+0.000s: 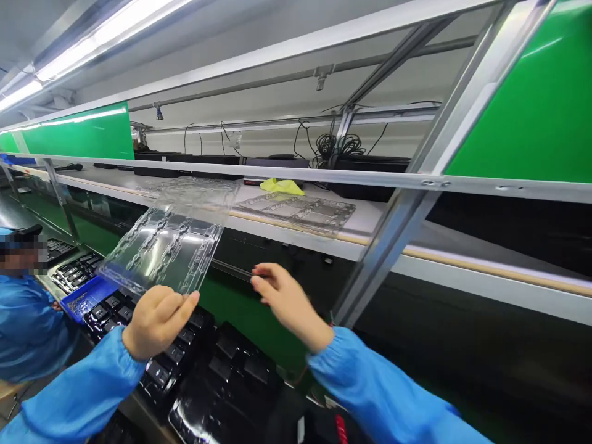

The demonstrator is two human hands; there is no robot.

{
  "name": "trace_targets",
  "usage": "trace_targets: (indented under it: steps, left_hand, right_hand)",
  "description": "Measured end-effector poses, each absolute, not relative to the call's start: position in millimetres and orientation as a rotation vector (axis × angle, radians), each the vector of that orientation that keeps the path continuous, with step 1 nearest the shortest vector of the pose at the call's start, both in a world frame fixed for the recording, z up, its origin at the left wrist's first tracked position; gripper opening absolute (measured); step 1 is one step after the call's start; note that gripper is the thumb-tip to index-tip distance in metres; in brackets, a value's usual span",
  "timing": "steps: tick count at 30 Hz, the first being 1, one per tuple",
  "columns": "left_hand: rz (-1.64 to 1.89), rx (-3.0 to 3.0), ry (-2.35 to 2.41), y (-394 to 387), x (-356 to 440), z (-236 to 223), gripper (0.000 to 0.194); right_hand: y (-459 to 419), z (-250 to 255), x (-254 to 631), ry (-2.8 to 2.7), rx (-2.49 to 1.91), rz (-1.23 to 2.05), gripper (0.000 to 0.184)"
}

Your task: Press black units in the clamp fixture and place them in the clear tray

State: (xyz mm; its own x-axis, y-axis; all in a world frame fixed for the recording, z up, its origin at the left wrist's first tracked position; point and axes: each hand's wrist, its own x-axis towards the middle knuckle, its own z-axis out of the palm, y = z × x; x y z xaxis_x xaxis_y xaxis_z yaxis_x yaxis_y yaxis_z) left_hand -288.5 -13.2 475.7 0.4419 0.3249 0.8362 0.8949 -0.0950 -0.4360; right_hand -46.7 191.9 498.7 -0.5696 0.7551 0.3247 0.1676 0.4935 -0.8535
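- My left hand (160, 322) has its grip closed on the near edge of a clear tray (178, 246), close to its right corner, fingers curled under and thumb laid along the rim.
- My right hand (289, 302) holds nothing that I can see; its fingers are loosely bent, the thumb a little apart from the forefinger, just in front of the shelf (342, 248) and well apart from the tray.
- The tray is thin, glossy, see-through plastic, roughly rectangular, with rows of moulded ridges and notches between flat, smooth strips.
- It hangs tilted in front of the shelf, above the black trays (245, 364); its long axis runs away from me, rising and leaning right, the far end over the shelf.
- That far end blurs into clear plastic there; I cannot tell whether it touches, or where one sheet stops.
- A flat transparent sheet (300, 213) with similar ridges lies on the shelf, beside a crumpled yellow piece (282, 186) whose material I cannot make out.
- The black trays are shiny, with blocky dark pieces, partly hidden by my left forearm and cut off below.
- Beyond them sits a blue bin (92, 296), its small contents too fine to tell.
- At the left edge, a co-worker's blue sleeve (32, 327) is cut off.
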Motion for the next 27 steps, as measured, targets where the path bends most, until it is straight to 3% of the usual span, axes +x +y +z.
trace_targets:
  steps: [3, 6, 10, 15, 19, 27]
  left_hand:
    - [-0.690, -1.700, -1.101, -28, -257, 466, 0.035]
    - [-0.680, -1.769, -1.089, -39, -236, 465, 0.029]
    - [-0.696, -1.803, -1.060, -53, -226, 474, 0.025]
    - [-0.686, -1.839, -1.106, -71, -233, 488, 0.028]
    - [-0.715, -1.789, -1.128, -67, -240, 501, 0.031]
    - [-0.677, -1.835, -0.919, 46, -220, 544, 0.019]
  right_hand:
    - [154, 481, -94, -1.734, -0.496, 1.815, 0.061]
    - [131, 484, -121, -1.534, -0.333, 2.077, 0.060]
    - [114, 498, -127, -1.494, -0.292, 2.092, 0.050]
    - [106, 517, -114, -1.375, -0.252, 2.124, 0.052]
    - [113, 532, -88, -1.316, -0.212, 2.004, 0.038]
    - [168, 540, -24, -1.091, -0.347, 1.788, 0.048]
